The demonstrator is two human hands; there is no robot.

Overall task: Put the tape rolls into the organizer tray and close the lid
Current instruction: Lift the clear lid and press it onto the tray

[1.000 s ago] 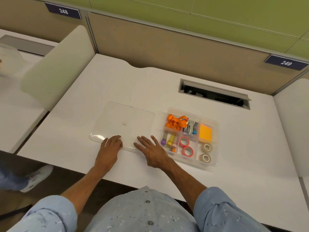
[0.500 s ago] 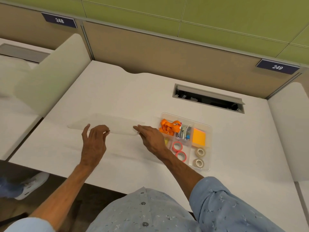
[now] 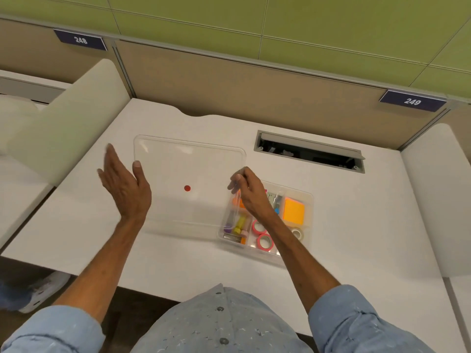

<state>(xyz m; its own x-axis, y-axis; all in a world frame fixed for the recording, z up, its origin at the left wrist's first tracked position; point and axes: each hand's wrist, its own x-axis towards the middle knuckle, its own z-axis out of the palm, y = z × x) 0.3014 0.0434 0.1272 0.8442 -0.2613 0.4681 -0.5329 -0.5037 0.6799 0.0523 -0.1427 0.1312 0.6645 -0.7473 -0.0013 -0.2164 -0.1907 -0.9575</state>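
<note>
Currently the lid-closing step is in hand: all visible tape rolls already lie in the tray (image 3: 309, 200), and the clear lid (image 3: 188, 159) is held raised over the desk (image 3: 369, 225), to the left of the tray and overlapping its left edge. The left hand (image 3: 125, 184) is spread, with the thumb against the lid's left edge. The right hand (image 3: 251, 189) pinches the lid's right edge, above the tray.

By judgement, the next move calls for shifting the lid rightward, squaring its corners with the tray rim, then lowering and pressing it down.

Count:
- lid: one
- tray: one
- pink rolls (image 3: 264, 242): two
- beige roll (image 3: 297, 233): one visible; the forearm may hide another
- orange pad (image 3: 293, 212): one
</note>
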